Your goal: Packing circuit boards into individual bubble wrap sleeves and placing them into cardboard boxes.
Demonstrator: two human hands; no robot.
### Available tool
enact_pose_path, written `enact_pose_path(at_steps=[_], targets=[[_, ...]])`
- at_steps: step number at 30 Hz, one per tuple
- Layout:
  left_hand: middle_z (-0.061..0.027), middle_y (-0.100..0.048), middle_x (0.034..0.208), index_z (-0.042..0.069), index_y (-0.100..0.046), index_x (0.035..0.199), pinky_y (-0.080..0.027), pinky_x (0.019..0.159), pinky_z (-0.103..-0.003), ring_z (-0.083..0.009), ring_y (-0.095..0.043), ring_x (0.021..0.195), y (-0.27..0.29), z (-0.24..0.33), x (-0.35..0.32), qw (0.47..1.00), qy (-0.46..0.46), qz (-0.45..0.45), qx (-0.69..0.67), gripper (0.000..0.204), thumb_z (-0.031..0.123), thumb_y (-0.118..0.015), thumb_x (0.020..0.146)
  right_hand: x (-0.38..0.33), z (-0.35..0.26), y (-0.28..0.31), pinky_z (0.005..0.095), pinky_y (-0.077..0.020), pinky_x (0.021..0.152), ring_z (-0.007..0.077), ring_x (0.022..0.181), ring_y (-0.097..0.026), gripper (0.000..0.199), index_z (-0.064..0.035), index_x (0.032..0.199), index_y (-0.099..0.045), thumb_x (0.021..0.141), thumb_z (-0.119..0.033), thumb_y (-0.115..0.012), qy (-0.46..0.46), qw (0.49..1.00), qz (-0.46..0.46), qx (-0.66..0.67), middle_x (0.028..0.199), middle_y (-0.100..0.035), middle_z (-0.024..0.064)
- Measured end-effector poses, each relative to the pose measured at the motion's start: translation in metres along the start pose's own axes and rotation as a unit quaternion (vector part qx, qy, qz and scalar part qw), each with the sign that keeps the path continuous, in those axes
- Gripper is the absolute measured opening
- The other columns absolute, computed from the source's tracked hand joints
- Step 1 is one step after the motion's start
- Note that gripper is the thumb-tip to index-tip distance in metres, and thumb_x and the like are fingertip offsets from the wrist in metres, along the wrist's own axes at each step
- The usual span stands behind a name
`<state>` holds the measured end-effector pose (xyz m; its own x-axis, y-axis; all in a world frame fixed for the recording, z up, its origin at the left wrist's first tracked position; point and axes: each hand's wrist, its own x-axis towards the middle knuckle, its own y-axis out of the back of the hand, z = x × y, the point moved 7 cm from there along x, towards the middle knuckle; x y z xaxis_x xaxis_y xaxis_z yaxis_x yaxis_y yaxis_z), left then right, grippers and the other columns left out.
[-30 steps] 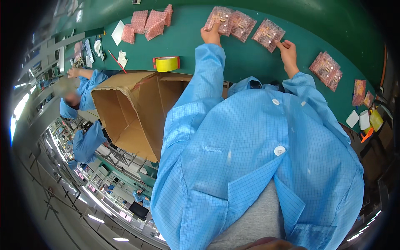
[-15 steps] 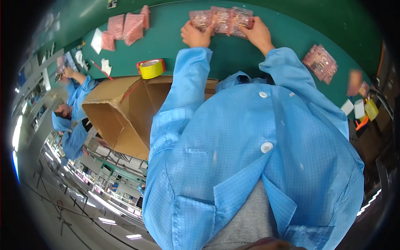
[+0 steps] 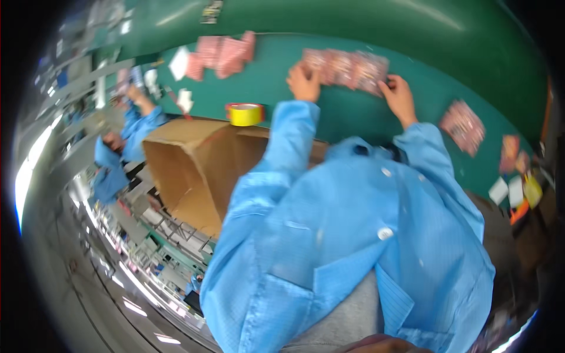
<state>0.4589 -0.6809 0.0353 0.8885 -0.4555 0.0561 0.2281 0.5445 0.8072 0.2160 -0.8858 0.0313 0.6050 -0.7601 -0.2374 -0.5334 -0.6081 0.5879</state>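
A row of pink bubble-wrap packets [image 3: 344, 67] is laid on the green table [image 3: 279, 65], its left end touched by the left hand [image 3: 304, 83] and its right end by the right hand [image 3: 398, 97], which are held well apart. Whether either is clamped on a packet cannot be told through the blur. A roll of yellow tape [image 3: 246, 115] is seen beside the cardboard box [image 3: 197, 132].

White strip lights [image 3: 168, 339] glow beyond a green tabletop [image 3: 276, 59].

Three pink packets [image 3: 340, 69] now together
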Motion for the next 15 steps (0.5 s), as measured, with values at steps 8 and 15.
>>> enact_pose_path(at_steps=[8,15], targets=[[-0.0127,-0.057,0.104,0.002,-0.054,0.107,-0.047,0.080,-0.037,-0.0241,-0.055,0.094,0.067,-0.039,0.053,0.971,0.115,0.106,-0.179,0.033,0.010,-0.065,0.078,0.077,-0.002,0.040,0.0396,-0.0420,0.091,0.0349,0.106,-0.050,0.053,0.0028,0.115,-0.052,0.081,-0.035,-0.068,0.004,0.991,0.073,-0.115,0.112,-0.053,0.0220],[-0.0183,-0.049,0.112,-0.002,-0.041,0.117,-0.039,0.093,-0.037,-0.0287,-0.050,0.104,0.121,-0.069,0.217,0.959,0.112,0.180,-0.188,0.058,0.010,-0.073,0.071,0.114,-0.003,0.038,0.0401,-0.0321,0.101,0.0340,0.120,-0.040,0.057,-0.0031,0.123,-0.051,0.083,-0.041,-0.066,-0.016,0.962,0.027,-0.270,0.124,-0.046,0.0196]])
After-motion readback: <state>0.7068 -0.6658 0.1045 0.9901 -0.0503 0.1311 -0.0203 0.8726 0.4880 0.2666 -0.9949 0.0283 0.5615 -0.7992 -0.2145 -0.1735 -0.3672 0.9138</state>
